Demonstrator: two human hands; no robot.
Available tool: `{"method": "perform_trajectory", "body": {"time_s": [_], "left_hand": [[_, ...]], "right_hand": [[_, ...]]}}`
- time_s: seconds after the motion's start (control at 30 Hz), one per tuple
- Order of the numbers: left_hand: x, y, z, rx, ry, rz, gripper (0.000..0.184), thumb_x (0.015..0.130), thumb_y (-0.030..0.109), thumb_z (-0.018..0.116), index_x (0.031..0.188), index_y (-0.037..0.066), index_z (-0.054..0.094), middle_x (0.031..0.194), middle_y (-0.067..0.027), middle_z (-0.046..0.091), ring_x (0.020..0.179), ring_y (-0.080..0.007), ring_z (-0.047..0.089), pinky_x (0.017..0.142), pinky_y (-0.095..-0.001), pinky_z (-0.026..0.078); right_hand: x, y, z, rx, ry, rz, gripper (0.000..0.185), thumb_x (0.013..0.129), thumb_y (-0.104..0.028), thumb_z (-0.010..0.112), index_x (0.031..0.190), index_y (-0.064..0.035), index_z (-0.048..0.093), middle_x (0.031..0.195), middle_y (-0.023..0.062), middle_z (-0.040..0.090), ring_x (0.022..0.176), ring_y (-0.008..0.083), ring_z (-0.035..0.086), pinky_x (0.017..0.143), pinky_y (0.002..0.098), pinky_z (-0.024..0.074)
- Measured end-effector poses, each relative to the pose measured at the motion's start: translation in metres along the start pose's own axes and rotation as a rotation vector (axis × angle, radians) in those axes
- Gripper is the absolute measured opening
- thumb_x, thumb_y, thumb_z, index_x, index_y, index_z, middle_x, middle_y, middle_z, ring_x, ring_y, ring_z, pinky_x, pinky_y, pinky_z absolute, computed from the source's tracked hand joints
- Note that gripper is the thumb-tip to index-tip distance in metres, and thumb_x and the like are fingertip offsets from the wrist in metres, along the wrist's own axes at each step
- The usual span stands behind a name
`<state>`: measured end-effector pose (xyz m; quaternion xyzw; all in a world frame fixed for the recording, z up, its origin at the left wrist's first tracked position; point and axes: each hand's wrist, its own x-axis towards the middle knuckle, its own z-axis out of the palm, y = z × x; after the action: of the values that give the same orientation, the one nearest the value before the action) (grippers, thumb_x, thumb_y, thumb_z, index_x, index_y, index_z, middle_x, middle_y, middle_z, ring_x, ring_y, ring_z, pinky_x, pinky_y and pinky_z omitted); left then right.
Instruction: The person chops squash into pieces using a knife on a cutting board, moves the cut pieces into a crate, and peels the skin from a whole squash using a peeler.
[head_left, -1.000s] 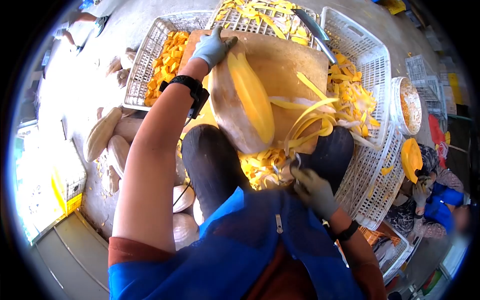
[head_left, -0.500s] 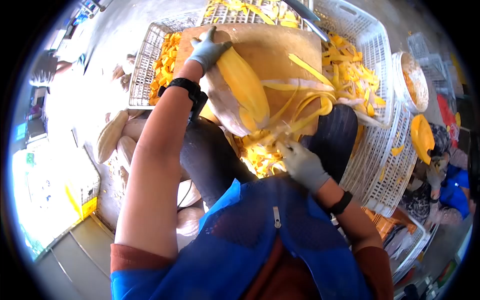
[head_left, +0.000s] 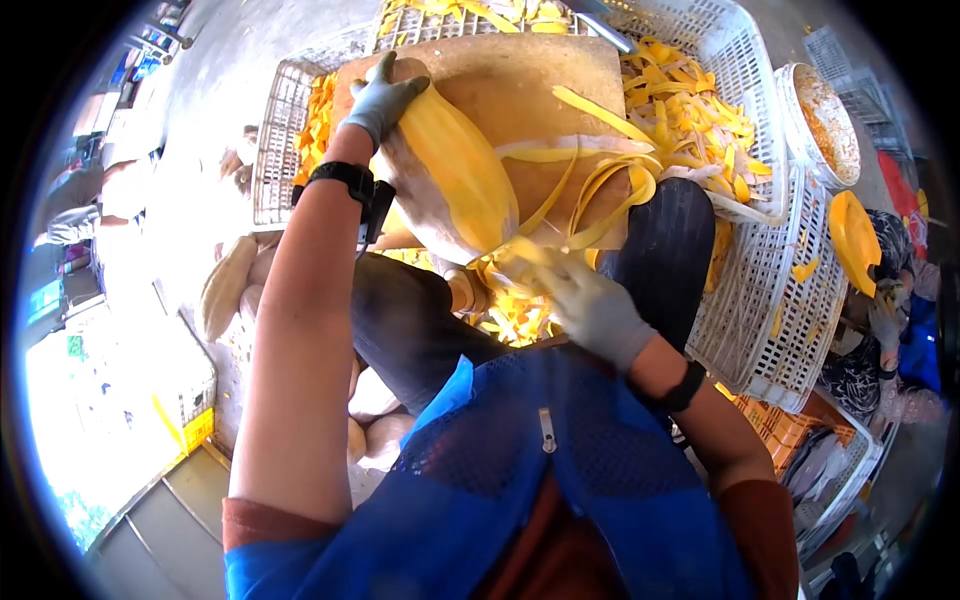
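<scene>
A long butternut squash (head_left: 462, 175), peeled to orange-yellow along one side with pale skin on the other, lies slanted on a wooden board (head_left: 530, 80). My left hand (head_left: 383, 102), in a grey glove, is wrapped over its far end. My gloved right hand (head_left: 597, 310) is beside the squash's near end, fingers closed and blurred by motion; what they hold cannot be made out. Long peel strips (head_left: 605, 205) hang and curl on the board's right part. More peelings (head_left: 520, 315) lie below, between my knees.
A crate of orange chunks (head_left: 268, 165) stands left, a crate of peelings (head_left: 745, 60) right. A knife (head_left: 612, 35) rests at the board's far edge. A white bucket (head_left: 820, 125) stands beyond. Unpeeled squashes (head_left: 226, 288) lie left. At right, another person's gloved hand (head_left: 885, 320) is near a peeled orange piece (head_left: 853, 240).
My right hand has shifted slightly up and left towards the squash's near end. The view has moved a little; my left hand keeps its hold on the far end.
</scene>
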<state>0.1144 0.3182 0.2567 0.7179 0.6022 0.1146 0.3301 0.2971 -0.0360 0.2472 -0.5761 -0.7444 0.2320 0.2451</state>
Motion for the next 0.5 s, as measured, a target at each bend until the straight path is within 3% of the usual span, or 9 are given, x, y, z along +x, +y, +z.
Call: {"method": "perform_trajectory", "body": {"time_s": [0.07, 0.17, 0.27, 0.3, 0.4, 0.43, 0.5], "left_hand": [[-0.003, -0.004, 0.002, 0.012, -0.001, -0.017, 0.087, 0.072, 0.051, 0.069, 0.146, 0.025, 0.030, 0.144, -0.0366, 0.018, 0.134, -0.0465, 0.024, 0.110, -0.0399, 0.028], [-0.001, -0.004, 0.002, -0.028, 0.001, -0.003, 0.088, 0.072, 0.050, 0.070, 0.146, 0.026, 0.029, 0.143, -0.0350, 0.020, 0.134, -0.0450, 0.026, 0.111, -0.0406, 0.028], [0.005, -0.008, -0.001, -0.048, 0.005, -0.010, 0.088, 0.073, 0.048, 0.070, 0.147, 0.024, 0.028, 0.143, -0.0315, 0.024, 0.134, -0.0427, 0.027, 0.110, -0.0409, 0.028], [0.007, -0.013, -0.001, -0.081, -0.006, 0.005, 0.088, 0.073, 0.048, 0.070, 0.147, 0.024, 0.028, 0.143, -0.0306, 0.025, 0.134, -0.0424, 0.027, 0.110, -0.0411, 0.028], [0.011, -0.034, -0.003, -0.109, 0.002, 0.083, 0.088, 0.074, 0.045, 0.071, 0.147, 0.020, 0.028, 0.144, -0.0261, 0.029, 0.132, -0.0384, 0.032, 0.108, -0.0398, 0.032], [0.011, -0.036, -0.005, -0.110, 0.014, 0.112, 0.088, 0.074, 0.043, 0.072, 0.147, 0.018, 0.029, 0.144, -0.0243, 0.030, 0.131, -0.0365, 0.034, 0.108, -0.0391, 0.033], [0.006, -0.039, -0.007, -0.331, -0.023, 0.142, 0.090, 0.074, 0.039, 0.074, 0.146, 0.015, 0.028, 0.144, -0.0203, 0.034, 0.129, -0.0316, 0.038, 0.105, -0.0368, 0.036]], "right_hand": [[-0.046, 0.027, 0.017, -0.059, -0.151, 0.145, 0.032, 0.083, -0.013, 0.057, 0.114, -0.0052, 0.060, 0.103, 0.0156, 0.057, 0.082, 0.0314, 0.062, 0.070, 0.0385, 0.0515], [-0.002, -0.011, -0.025, 0.047, 0.182, -0.033, 0.028, 0.085, -0.016, 0.058, 0.111, -0.0063, 0.062, 0.107, 0.0124, 0.058, 0.086, 0.0315, 0.061, 0.072, 0.0396, 0.0508], [0.038, -0.018, -0.018, 0.189, 0.103, 0.000, 0.025, 0.086, -0.018, 0.058, 0.108, -0.0088, 0.064, 0.108, 0.0105, 0.058, 0.089, 0.0316, 0.060, 0.073, 0.0407, 0.0503], [0.035, -0.001, 0.012, 0.161, 0.005, -0.032, 0.031, 0.085, -0.016, 0.058, 0.116, -0.0116, 0.061, 0.105, 0.0128, 0.057, 0.093, 0.0320, 0.059, 0.076, 0.0415, 0.0493], [-0.003, 0.016, 0.034, 0.147, 0.069, 0.021, 0.039, 0.085, -0.014, 0.057, 0.124, -0.0123, 0.055, 0.101, 0.0147, 0.056, 0.090, 0.0326, 0.059, 0.076, 0.0421, 0.0490], [-0.019, 0.018, 0.029, 0.193, -0.176, 0.157, 0.046, 0.085, -0.012, 0.057, 0.130, -0.0110, 0.050, 0.098, 0.0156, 0.055, 0.088, 0.0331, 0.059, 0.075, 0.0420, 0.0493], [-0.015, 0.021, 0.028, 0.194, 0.022, 0.053, 0.047, 0.085, -0.011, 0.057, 0.130, -0.0097, 0.049, 0.098, 0.0151, 0.055, 0.085, 0.0329, 0.059, 0.073, 0.0416, 0.0498]]}}
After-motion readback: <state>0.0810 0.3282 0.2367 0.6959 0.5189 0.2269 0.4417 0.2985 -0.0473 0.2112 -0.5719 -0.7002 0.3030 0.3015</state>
